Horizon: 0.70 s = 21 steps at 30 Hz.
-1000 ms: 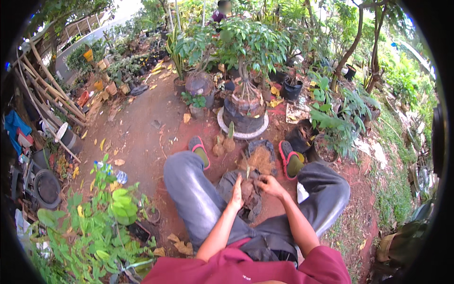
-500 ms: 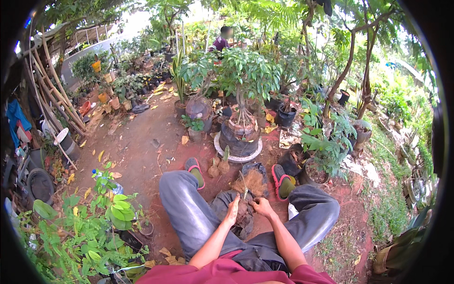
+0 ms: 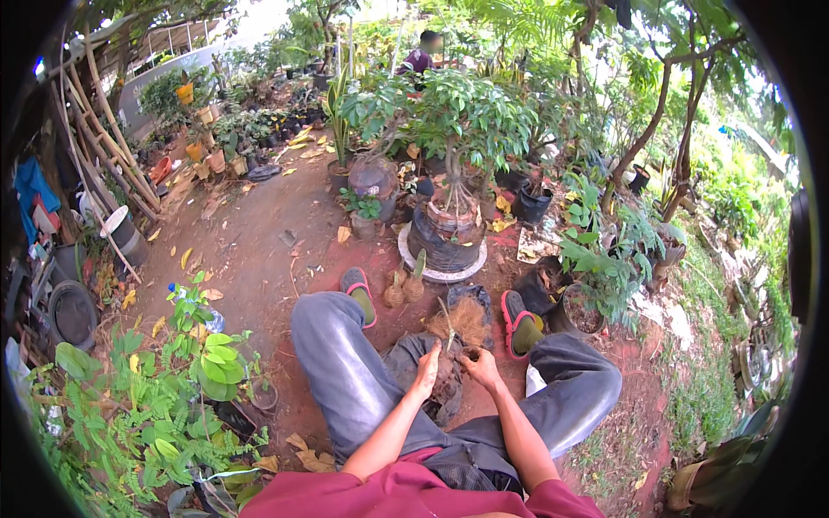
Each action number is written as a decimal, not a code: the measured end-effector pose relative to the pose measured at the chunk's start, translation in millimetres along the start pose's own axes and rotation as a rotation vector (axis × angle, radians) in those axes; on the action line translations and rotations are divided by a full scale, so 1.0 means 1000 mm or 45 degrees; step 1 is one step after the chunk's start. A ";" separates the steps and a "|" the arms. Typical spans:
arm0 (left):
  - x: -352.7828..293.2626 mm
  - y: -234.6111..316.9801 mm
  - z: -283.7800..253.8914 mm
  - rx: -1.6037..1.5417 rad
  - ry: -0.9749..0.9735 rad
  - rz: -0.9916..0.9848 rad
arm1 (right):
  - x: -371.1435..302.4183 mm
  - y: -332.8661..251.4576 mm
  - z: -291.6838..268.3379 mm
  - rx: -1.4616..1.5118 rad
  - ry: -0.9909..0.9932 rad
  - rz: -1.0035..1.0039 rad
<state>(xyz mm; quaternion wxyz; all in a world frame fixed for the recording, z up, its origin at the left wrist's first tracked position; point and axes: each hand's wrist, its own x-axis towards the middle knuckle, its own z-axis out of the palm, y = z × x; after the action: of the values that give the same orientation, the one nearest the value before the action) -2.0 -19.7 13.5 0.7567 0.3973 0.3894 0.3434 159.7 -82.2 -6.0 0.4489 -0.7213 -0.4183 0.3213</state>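
Note:
Between my knees, my left hand (image 3: 427, 371) cups the near left side of a brown, rough clump (image 3: 449, 367), its fingers fairly straight and pressed together. A thin pale stem (image 3: 447, 319) rises from the clump's far side. My right hand (image 3: 480, 368) is closed at the clump's right side, with the fingertips partly hidden. Just beyond lies a heap of tan coconut fibre (image 3: 466, 322). Dark crumpled plastic (image 3: 406, 356) spreads on the ground under the clump. Two small sprouted coconuts (image 3: 414, 288) stand past my left foot.
A large potted tree (image 3: 445, 246) on a round pale base stands ahead. Dark pots (image 3: 577, 312) sit beyond my right foot. Leafy plants (image 3: 155, 406) crowd the left, near a grey bucket (image 3: 126, 236). Another person (image 3: 420, 59) is far back among the plants.
The view has shifted slightly, so the surroundings sit a little further right. Both hands stay at the clump, with the right fingers moved slightly along its side.

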 end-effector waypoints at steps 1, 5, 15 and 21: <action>0.002 -0.002 0.000 -0.020 0.003 -0.007 | 0.000 -0.001 0.000 -0.067 0.015 -0.089; 0.008 -0.008 -0.002 0.011 0.013 -0.042 | -0.001 -0.002 0.001 -0.181 0.080 -0.216; 0.007 -0.004 -0.009 -0.378 -0.091 -0.176 | -0.002 -0.016 -0.014 0.444 -0.089 0.074; 0.026 -0.029 -0.014 -0.248 -0.045 0.079 | -0.015 -0.031 -0.001 0.524 -0.300 0.031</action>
<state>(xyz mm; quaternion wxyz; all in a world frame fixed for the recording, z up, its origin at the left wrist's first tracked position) 4.4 -6.7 -25.3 0.7874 0.3396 0.3283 0.3961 143.8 -87.8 24.1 0.5306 -0.5771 -0.3849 0.4872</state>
